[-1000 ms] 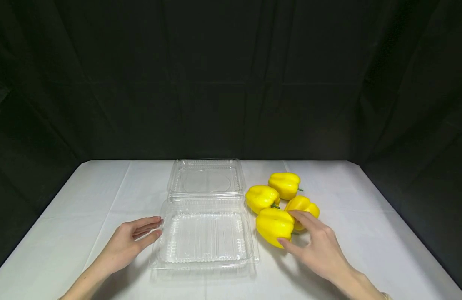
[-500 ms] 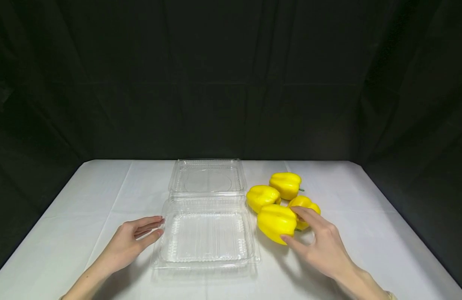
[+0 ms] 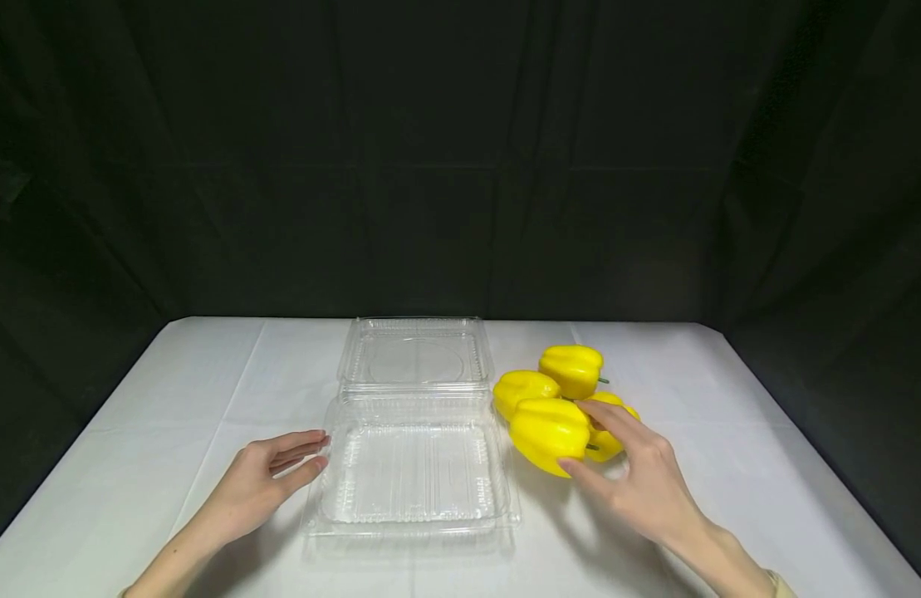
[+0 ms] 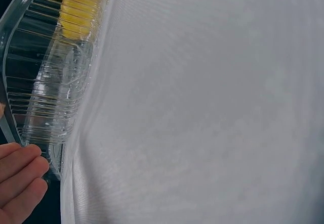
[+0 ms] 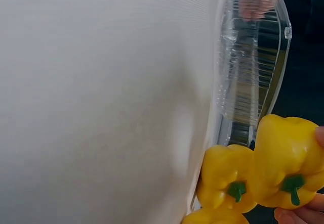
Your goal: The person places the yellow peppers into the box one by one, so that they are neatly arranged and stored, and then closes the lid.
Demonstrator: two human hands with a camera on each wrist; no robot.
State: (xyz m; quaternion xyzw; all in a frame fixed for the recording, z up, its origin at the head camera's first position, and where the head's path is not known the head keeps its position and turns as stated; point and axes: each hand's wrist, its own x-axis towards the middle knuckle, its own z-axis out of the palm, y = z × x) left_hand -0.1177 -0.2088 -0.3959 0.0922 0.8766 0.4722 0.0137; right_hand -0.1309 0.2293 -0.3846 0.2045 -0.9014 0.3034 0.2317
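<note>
My right hand grips a yellow bell pepper between thumb and fingers, its green stem turned toward the palm. In the right wrist view the held bell pepper is raised higher than the other peppers. A clear plastic clamshell container lies unfolded in the middle, lid toward the back. At its left rim is my left hand, fingers nearly straight and thumb apart from them. In the left wrist view the fingers are right at the ribbed wall of the container.
Three more yellow bell peppers lie on the white-covered table right of the container: one at the back, one beside the hinge, one partly behind my right fingers. Black cloth encloses the back and sides.
My right hand has lifted the front bell pepper slightly up off its earlier spot. My left hand and the container stay nearly where they were.
</note>
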